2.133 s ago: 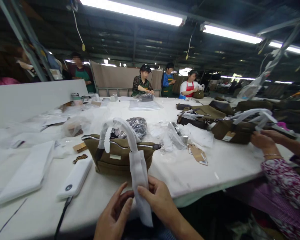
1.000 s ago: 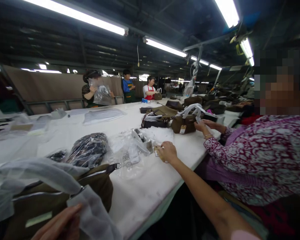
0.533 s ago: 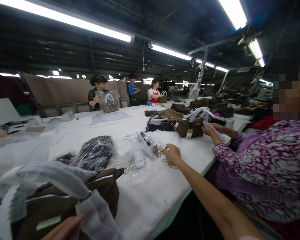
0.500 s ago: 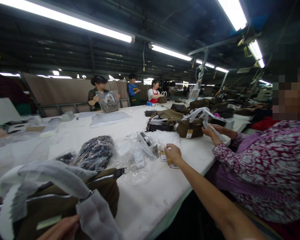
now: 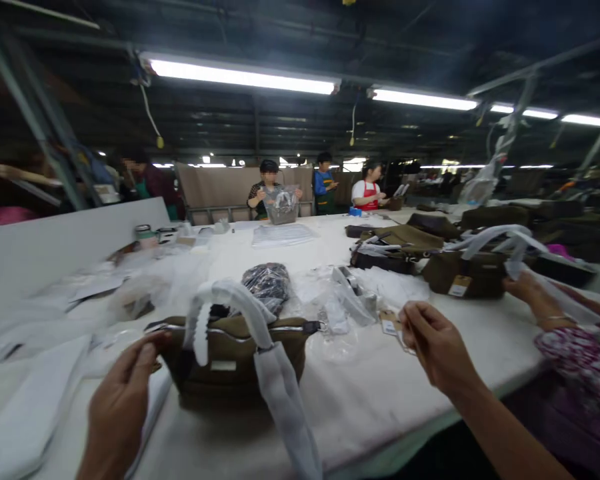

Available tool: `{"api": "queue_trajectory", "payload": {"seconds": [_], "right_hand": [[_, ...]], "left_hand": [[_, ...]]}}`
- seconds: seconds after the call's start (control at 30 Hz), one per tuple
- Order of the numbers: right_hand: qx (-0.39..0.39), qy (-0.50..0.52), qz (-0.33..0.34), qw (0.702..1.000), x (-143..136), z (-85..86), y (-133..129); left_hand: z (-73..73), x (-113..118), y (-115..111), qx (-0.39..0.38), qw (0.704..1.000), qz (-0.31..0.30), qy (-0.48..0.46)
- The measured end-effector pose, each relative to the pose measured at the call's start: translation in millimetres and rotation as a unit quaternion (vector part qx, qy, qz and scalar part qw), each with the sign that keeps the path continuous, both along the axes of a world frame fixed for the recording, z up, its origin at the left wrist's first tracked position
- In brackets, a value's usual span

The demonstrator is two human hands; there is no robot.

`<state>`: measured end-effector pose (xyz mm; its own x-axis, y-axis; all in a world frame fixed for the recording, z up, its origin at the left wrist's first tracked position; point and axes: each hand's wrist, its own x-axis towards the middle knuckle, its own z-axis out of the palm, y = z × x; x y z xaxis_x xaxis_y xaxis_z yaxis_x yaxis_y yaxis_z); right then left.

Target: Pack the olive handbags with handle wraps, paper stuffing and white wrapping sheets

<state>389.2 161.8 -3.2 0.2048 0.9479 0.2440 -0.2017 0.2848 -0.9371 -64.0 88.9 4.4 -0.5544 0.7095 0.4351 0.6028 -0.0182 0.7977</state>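
White table [image 5: 365, 393] bears the bag [image 5: 220, 381]; right hand [image 5: 437, 350] apparently pinches tags [image 5: 389, 325].

I watch through one head-worn camera, facing forward and slightly down along the white surface [image 5: 370, 393]; left hand [image 5: 117, 400] and right hand [image 5: 443, 353] close, ceiling lights [image 5: 245, 77] farther off.

Fluorescent tubes [image 5: 243, 77] glare overhead (ceiling [image 5: 290, 40] dim); soft shadow under bag [image 5: 230, 381]; edges stretched.

"What's on your white table [image 5: 380, 400]?"
"Nearest me, an olive handbag [image 5: 220, 383]; behind it, a dark plastic-wrapped bundle [image 5: 267, 283]; rightward, crumpled clear plastic [image 5: 333, 343] and more handbags [image 5: 405, 237] (one wears a tag [image 5: 459, 287])."
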Motion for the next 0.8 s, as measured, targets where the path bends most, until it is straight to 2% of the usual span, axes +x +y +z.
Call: {"api": "queue_trajectory", "payload": {"seconds": [0.07, 0.2, 0.33, 0.43, 0.53, 0.6, 0.67, 0.73, 0.8], "right_hand": [[-0.013, 0.009, 0.067, 0.998, -33, 4.9, -27], [-0.041, -0.006, 0.199, 0.979, -104, 12.8, -67], [-0.046, 0.01, 0.273, 0.961, -162, 15.9, -85], [-0.065, 0.045, 0.306, 0.949, -195, 13.6, -90], [-0.056, 0.069, 0.281, 0.956, -218, 9.5, -84], [-0.046, 0.071, 0.245, 0.966, -225, 7.6, -72], [-0.036, 0.056, 0.215, 0.974, -226, 7.2, -58], [-0.013, 0.009, 0.186, 0.982, -224, 8.6, -44], [0.026, -0.073, 0.153, 0.985, -220, 11.6, -34]], "left_hand": [[1.4, 4, 0, -0.03, 0.999, -0.024, 0.0], [12.7, 24, -3, -0.08, 0.99, -0.044, 0.111], [32.3, 24, 0, -0.063, 0.988, 0.001, 0.144], [42.6, 11, 10, -0.08, 0.987, -0.068, 0.119], [52.7, 3, 15, -0.1, 0.976, -0.156, 0.112], [63.3, 6, 9, -0.113, 0.964, -0.219, 0.101], [76.1, 16, -1, -0.155, 0.936, -0.309, 0.065], [86.9, 31, -11, -0.212, 0.895, -0.391, 0.023], [91.6, 45, -15, -0.249, 0.87, -0.425, 0.01]]}}
